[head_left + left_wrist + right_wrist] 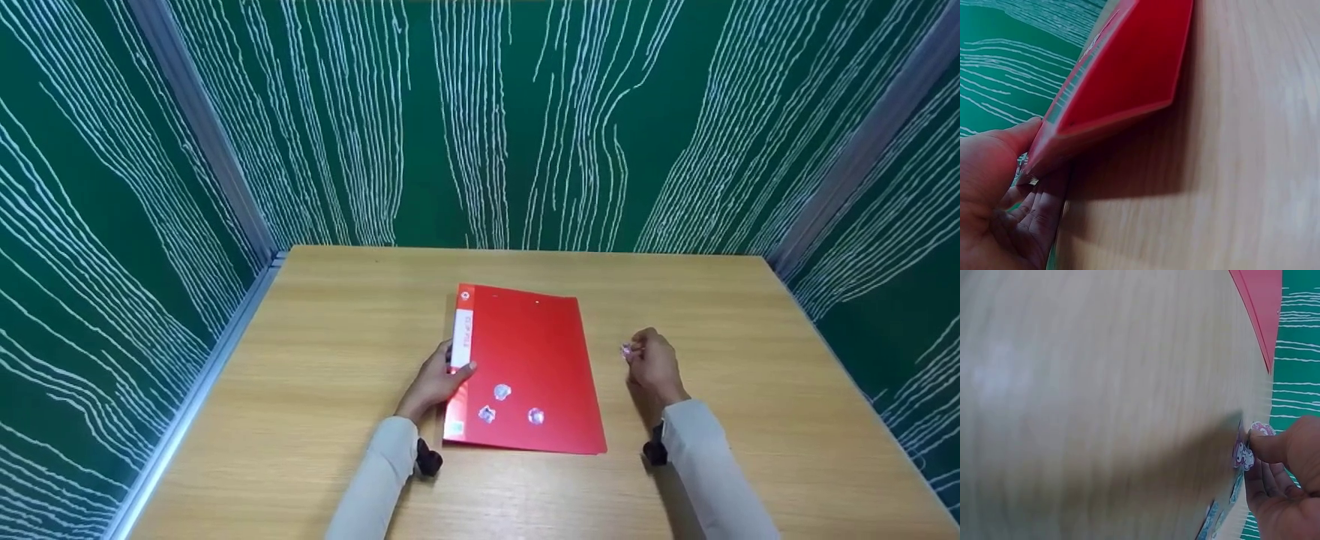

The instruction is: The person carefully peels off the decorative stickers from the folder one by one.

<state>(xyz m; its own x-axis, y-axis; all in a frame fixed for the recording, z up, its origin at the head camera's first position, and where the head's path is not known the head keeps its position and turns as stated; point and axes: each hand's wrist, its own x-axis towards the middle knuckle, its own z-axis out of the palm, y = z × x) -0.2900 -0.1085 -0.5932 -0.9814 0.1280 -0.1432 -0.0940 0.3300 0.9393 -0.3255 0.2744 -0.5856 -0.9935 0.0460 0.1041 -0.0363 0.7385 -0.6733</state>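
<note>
A red clip file (525, 352) lies closed on the table, its spine to the left. My left hand (437, 384) grips the spine, thumb on the cover and fingers at the underside; in the left wrist view the file's spine edge (1044, 149) is tilted up off the table. Three small shiny stickers (502, 391) sit on the lower part of the cover. To the right of the file, my right hand (655, 365) pinches small pinkish cartoon stickers (1248, 458) between thumb and fingers. More sticker pieces (1207, 520) show beside that hand; whether they share one sheet I cannot tell.
The wooden table (345, 315) ends at a back edge against a green wall (420, 150) with white wavy lines. Metal posts (210, 127) stand at the corners. Table surface lies between the file and my right hand.
</note>
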